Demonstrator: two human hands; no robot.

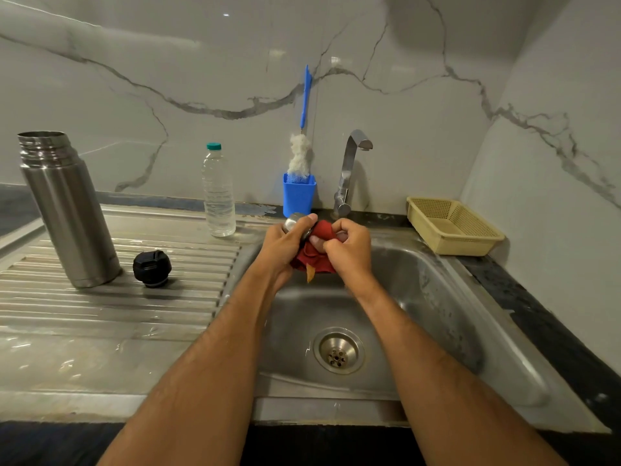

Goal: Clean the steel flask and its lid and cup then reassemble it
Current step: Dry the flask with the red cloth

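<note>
while gripped, cup (293, 222) tilts, mouth rightward.

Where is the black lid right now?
In the head view, the lid sits on the ribbed drainboard left of the sink, just right of the upright flask.

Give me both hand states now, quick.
Left hand: fingers curled round the steel cup.
Right hand: fingers gripping the red cloth against the cup.
</note>
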